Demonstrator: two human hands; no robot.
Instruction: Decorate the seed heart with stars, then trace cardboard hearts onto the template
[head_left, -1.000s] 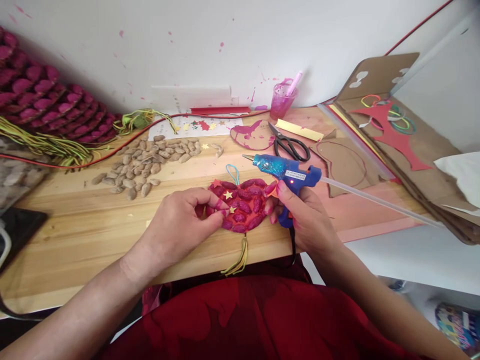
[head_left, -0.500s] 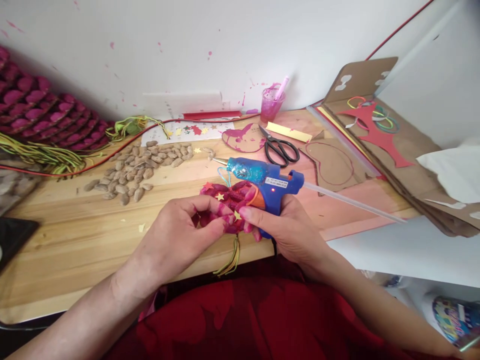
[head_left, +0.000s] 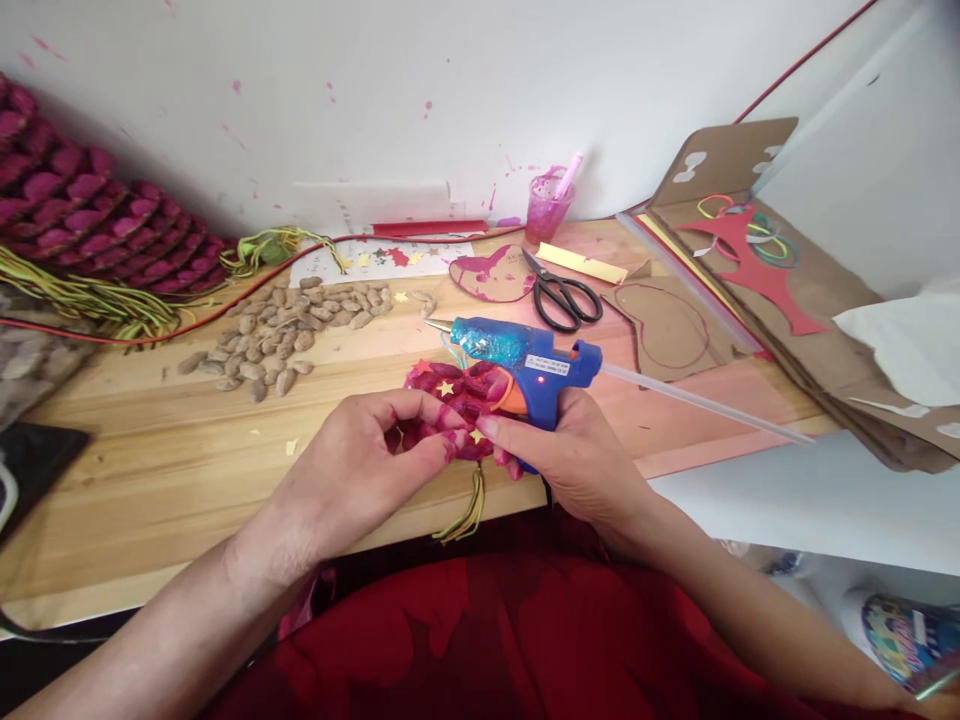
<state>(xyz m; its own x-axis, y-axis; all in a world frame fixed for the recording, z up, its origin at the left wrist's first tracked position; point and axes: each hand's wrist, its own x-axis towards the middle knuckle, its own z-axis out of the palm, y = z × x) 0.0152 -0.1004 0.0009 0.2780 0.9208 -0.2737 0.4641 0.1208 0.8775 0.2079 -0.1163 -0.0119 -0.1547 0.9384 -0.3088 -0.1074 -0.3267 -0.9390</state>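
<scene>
A magenta-painted ornament (head_left: 463, 384), seemingly made of peanut shells, is between my hands above the table's front edge. Small paper stars dot it, and a yellow-green tassel (head_left: 466, 510) hangs below. My left hand (head_left: 371, 445) is closed on its left side, thumb and forefinger pinched beside a yellow star (head_left: 476, 436); its other fingers are mostly hidden. My right hand (head_left: 581, 450) grips the handle of a blue hot glue gun (head_left: 499, 343), whose nozzle points left. The right thumb reaches to the same star. Pink paint stains the fingertips of both hands.
Unpainted peanuts (head_left: 281, 330) lie in a pile at left. Black scissors (head_left: 566, 300), a heart-like cardboard piece (head_left: 487, 275) and a pink-stained cup (head_left: 549, 210) are farther back. Cardboard (head_left: 847, 330) fills the right side. A red cord (head_left: 255, 288) crosses the table. A large magenta piece (head_left: 97, 205) stands left.
The view has shifted slightly. The glue gun has tipped a little and moved slightly left relative to the table. Both hands keep nearly the same hold around the ornament.
</scene>
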